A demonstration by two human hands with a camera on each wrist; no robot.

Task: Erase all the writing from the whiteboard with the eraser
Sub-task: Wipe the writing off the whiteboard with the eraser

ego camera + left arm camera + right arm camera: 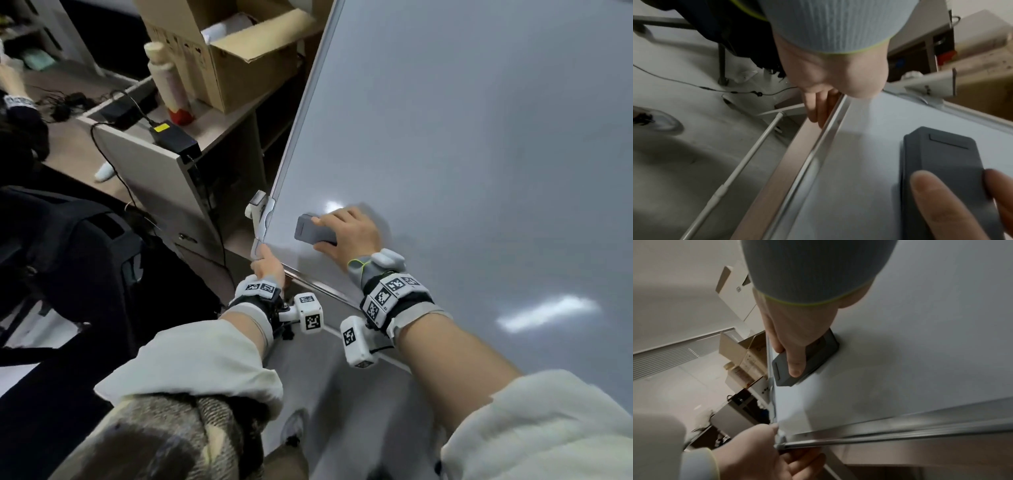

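Observation:
The whiteboard (462, 154) fills the right of the head view, and I see no writing on the surface that shows. My right hand (352, 236) grips a dark grey eraser (313, 229) and holds it flat against the board near its lower left corner. The wrist views show the same eraser (937, 159) (813, 363) with the right hand (797, 331) wrapped over it. My left hand (269, 265) (760, 451) clasps the board's lower left corner, with the fingers (818, 110) curled behind the tray rail (789, 162).
Left of the board stands a desk cabinet (147, 164) with a cardboard box (239, 51), a pale bottle (168, 78) and a black power adapter (174, 137) with cables. A black bag (68, 257) sits lower left. Another person's sleeve (17, 102) is at the far left.

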